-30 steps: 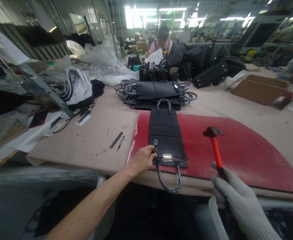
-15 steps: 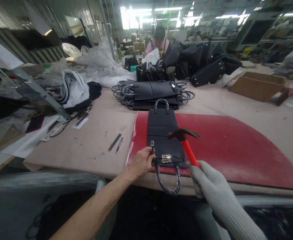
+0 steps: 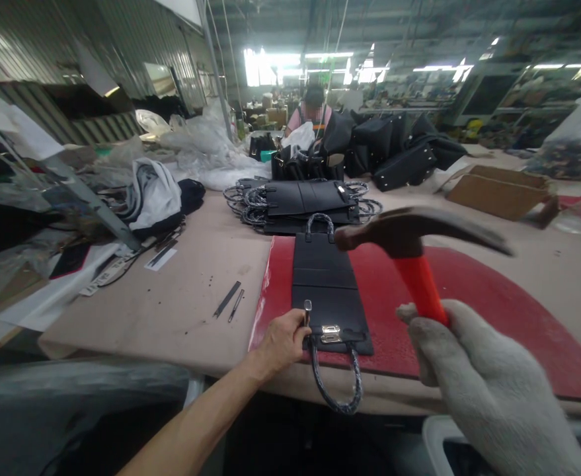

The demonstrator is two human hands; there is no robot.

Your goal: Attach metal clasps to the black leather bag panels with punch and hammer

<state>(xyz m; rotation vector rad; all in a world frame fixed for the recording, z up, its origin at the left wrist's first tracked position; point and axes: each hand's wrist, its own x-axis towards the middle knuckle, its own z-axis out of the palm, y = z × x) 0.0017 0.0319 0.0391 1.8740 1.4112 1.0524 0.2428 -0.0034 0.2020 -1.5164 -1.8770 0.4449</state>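
My left hand (image 3: pixel 283 340) is closed around a short metal punch (image 3: pixel 308 307), held upright on the left edge of a black handbag panel (image 3: pixel 322 271). The panel lies flat on a red mat (image 3: pixel 394 311). Beside the punch sits a silver clasp (image 3: pixel 330 333), and a plastic-wrapped handle (image 3: pixel 338 403) hangs over the table's front edge. In a grey glove, my right hand (image 3: pixel 473 357) grips the orange handle of a claw hammer (image 3: pixel 409 235), raised above the mat to the right of the panel. The tip of the punch is hidden by my fingers.
Behind the panel lies a stack of black bag panels (image 3: pixel 300 198) with wrapped handles. Two slim metal tools (image 3: pixel 227 299) rest left of the mat. A cardboard box (image 3: pixel 501 192) stands at the right. Farther back are black bags (image 3: pixel 394 145) and a seated person (image 3: pixel 312 109).
My right hand has lifted the hammer up and toward the camera, away from the punch. My left hand keeps the punch at the same spot on the panel. The view has tilted slightly up.
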